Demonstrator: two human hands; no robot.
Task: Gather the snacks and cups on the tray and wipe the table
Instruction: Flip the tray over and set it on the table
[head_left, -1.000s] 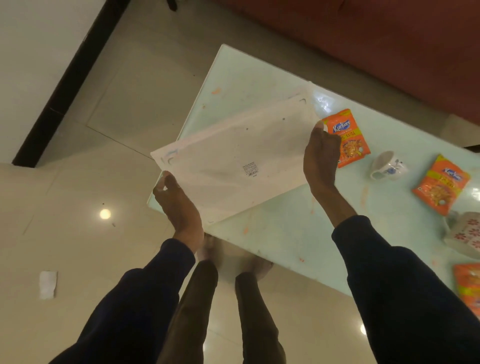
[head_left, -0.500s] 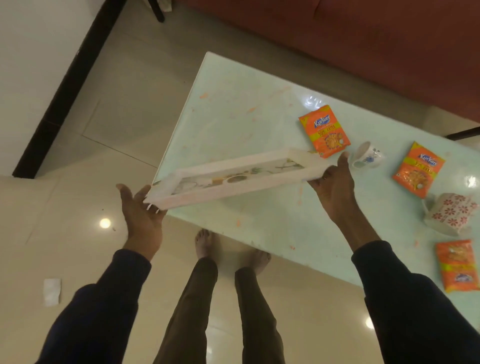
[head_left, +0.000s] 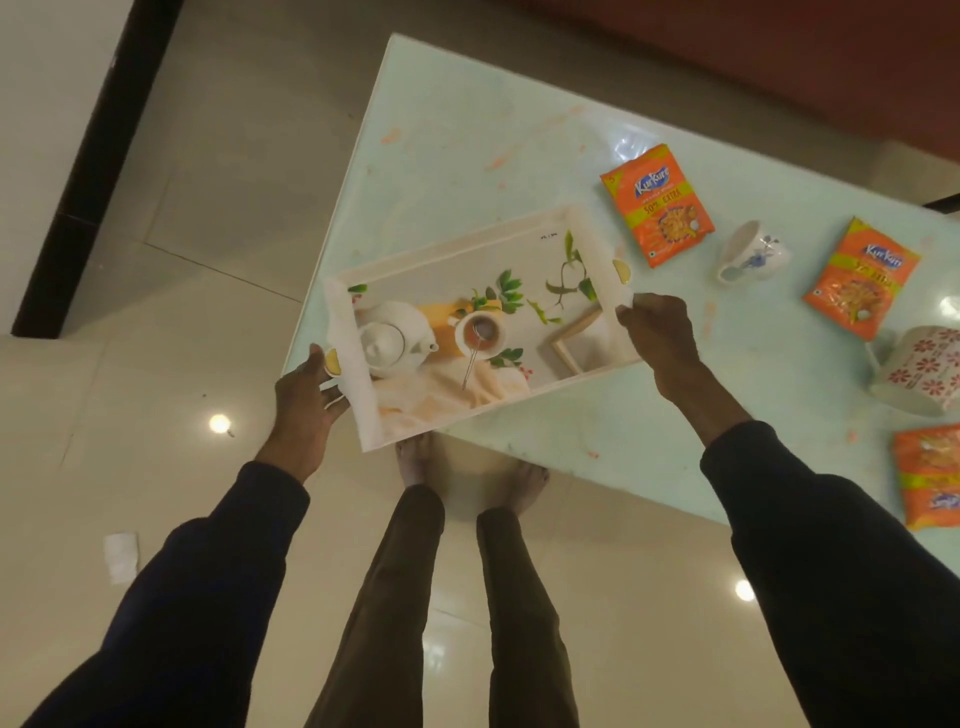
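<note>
A white tray with a printed teapot picture lies face up over the table's near left corner, overhanging the edge. My left hand grips its left handle end. My right hand holds its right rim. On the pale green table lie three orange snack packets. A small white cup with a blue flower lies on its side between two packets. A larger cup with red flowers lies tipped at the right.
Orange smears and crumbs dot the tabletop. A red-brown sofa runs behind the table. My legs and bare feet stand at the near table edge on a glossy tiled floor. A white scrap of paper lies on the floor at left.
The tray was held underside up a second ago; it has been flipped over and lowered, picture side up, onto the table's near left corner.
</note>
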